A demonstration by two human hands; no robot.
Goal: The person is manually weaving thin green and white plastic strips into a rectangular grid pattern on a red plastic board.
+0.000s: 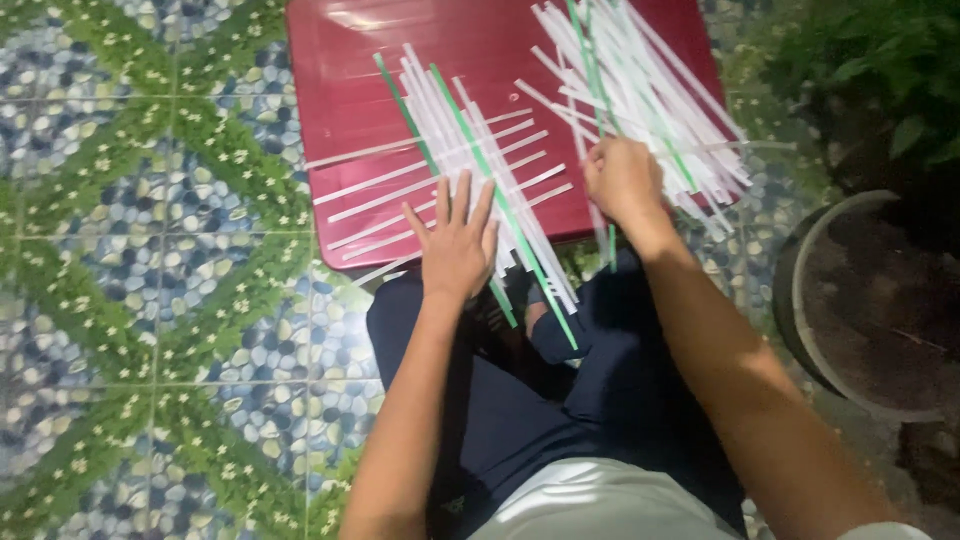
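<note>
My left hand [457, 238] lies flat, fingers spread, on a woven mat of white and green strips [450, 150] that rests on a low red table [350, 90]. Several white strips run crosswise under the long ones. My right hand [622, 178] is curled at the near edge of a loose pile of long white and green strips [640, 80] on the table's right side, fingers closed on one or two of them; a strip [604, 235] hangs down below that hand.
The table stands on a floor of blue pebble and green leaf patterned tiles [120, 250]. A round dark planter with soil [880, 300] sits at the right, with leafy plants [880, 60] above it. My legs in dark trousers [540, 400] are below the table.
</note>
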